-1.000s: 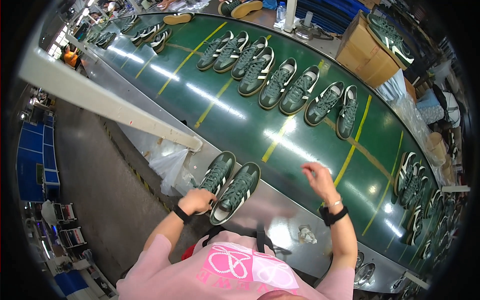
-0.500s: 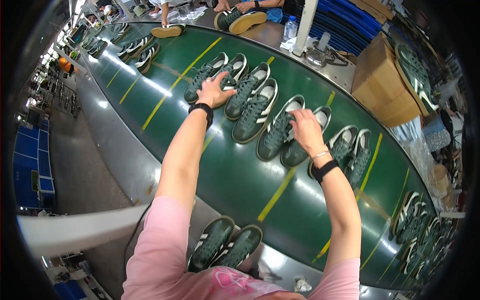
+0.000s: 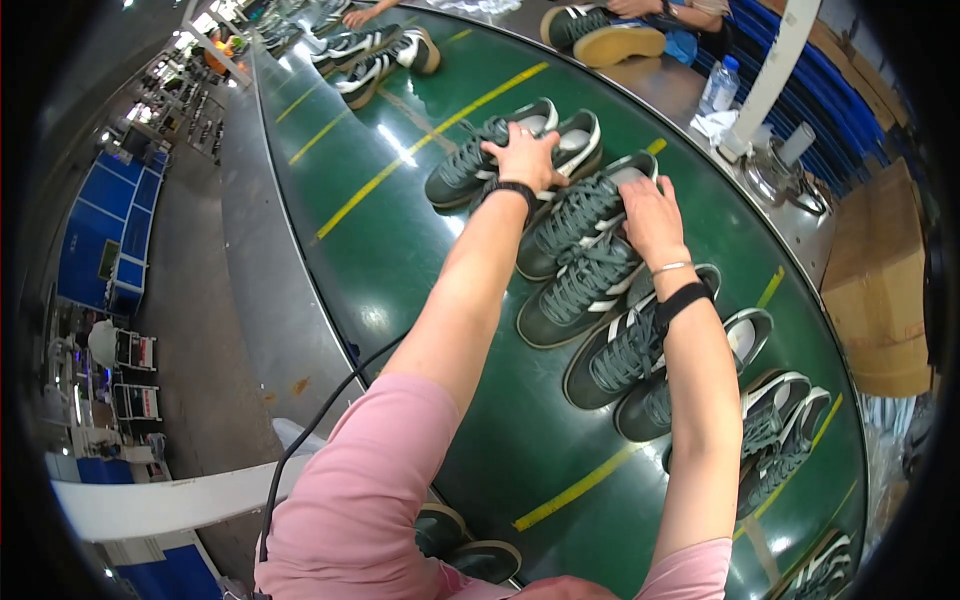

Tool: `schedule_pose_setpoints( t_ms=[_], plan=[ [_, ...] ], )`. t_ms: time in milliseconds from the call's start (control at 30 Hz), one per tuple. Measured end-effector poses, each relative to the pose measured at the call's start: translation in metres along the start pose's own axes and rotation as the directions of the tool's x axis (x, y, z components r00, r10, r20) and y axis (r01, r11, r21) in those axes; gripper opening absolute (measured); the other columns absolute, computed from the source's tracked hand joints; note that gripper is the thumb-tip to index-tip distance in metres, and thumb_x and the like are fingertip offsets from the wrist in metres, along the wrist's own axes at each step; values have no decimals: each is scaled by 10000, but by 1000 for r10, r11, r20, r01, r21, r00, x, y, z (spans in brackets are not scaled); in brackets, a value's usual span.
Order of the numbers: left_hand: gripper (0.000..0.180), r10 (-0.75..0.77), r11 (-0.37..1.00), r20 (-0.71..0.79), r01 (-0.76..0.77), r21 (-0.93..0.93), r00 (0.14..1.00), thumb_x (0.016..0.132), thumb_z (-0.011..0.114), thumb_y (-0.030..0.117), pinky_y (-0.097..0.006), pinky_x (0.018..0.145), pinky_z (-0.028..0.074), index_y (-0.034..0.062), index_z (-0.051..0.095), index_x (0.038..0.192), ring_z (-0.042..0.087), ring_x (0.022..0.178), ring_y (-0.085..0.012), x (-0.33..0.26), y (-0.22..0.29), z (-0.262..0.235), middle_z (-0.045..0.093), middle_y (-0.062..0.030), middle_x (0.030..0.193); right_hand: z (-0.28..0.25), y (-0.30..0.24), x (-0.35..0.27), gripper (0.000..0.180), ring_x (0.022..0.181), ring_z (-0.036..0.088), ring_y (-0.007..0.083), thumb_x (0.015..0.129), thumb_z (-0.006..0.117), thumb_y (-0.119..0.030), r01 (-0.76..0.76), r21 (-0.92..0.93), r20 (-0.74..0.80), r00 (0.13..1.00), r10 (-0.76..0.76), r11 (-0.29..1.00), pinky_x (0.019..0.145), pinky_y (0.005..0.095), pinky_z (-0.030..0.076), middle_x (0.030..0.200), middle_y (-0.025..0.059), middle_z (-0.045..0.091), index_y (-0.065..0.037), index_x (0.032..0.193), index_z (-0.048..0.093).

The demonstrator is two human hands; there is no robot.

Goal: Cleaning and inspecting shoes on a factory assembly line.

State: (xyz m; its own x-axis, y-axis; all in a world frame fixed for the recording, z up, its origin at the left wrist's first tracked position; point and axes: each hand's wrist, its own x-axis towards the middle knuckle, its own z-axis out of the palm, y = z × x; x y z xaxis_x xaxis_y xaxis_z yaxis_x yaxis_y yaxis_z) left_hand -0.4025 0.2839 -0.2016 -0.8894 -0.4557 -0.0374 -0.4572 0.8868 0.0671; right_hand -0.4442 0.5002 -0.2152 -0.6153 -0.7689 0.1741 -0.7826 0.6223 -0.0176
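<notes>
Left hand (image 3: pixel 527 160) apparently on shoes (image 3: pixel 462 172)

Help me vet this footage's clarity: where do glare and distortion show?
Head view: glare streaks the glossy green belt; head view: the white metal bar looks bowed near the blackened rim; head view: the dark-green, white-striped sneaker at the right hand looks fairly crisp.

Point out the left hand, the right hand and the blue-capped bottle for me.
Left hand (image 3: pixel 527 163): head view, on the back of the hand.
Right hand (image 3: pixel 654 222): head view, on the back of the hand.
Blue-capped bottle (image 3: pixel 717 90): head view, on its clear body.
</notes>
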Motion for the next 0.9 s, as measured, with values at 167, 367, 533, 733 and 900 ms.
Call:
schedule_pose_setpoints(
  t_ms=[167, 367, 533, 733, 900],
  plan=[
    [653, 39, 986, -227, -75, -149, 973, 667, 875, 353, -801, 970, 260, 232, 579, 1237, 340, 1375, -370, -32, -2, 1, 570, -197, 1287, -26, 3, -37, 211, 1089, 578, 284, 788, 582, -54, 171, -48, -255, 950, -178, 984, 1085, 427, 382, 1027, 116, 628, -71, 999, 586],
    [529, -54, 971, -411, -48, -234, 910, 723, 844, 306, -752, 941, 332, 185, 595, 1175, 328, 1387, -373, -73, -10, -22, 502, -194, 1369, -153, -24, -115, 166, 1022, 586, 254, 764, 584, -89, 240, -186, -452, 840, -300, 953, 1032, 386, 439, 978, 88, 605, -66, 926, 558],
    [451, -182, 930, -491, -13, -368, 852, 738, 837, 270, -766, 977, 298, 179, 626, 1126, 326, 1378, -396, -110, -2, -39, 490, -184, 1363, -247, -27, -215, 255, 958, 579, 292, 700, 614, -35, 59, -215, -519, 839, -165, 975, 910, 419, 476, 1003, 107, 605, -30, 953, 589],
    [443, -261, 811, -572, -145, -567, 778, 679, 871, 312, -640, 934, 345, 158, 630, 1018, 374, 1284, -376, -178, 50, -90, 508, -157, 1304, -288, -32, -393, 435, 927, 639, 209, 798, 684, 10, -418, 439, -376, 719, 585, 795, 855, 307, 493, 1094, 111, 662, 31, 1221, 583],
    [475, -304, 548, -571, -350, -760, 763, 624, 892, 304, -586, 963, 359, 139, 599, 960, 375, 1266, -396, -275, 106, -126, 529, -198, 1246, -301, -38, -549, 498, 1076, 618, 202, 928, 666, -228, -355, 906, 0, 545, 839, 231, 935, 330, 491, 1252, 109, 620, 36, 1329, 535]
  ],
)
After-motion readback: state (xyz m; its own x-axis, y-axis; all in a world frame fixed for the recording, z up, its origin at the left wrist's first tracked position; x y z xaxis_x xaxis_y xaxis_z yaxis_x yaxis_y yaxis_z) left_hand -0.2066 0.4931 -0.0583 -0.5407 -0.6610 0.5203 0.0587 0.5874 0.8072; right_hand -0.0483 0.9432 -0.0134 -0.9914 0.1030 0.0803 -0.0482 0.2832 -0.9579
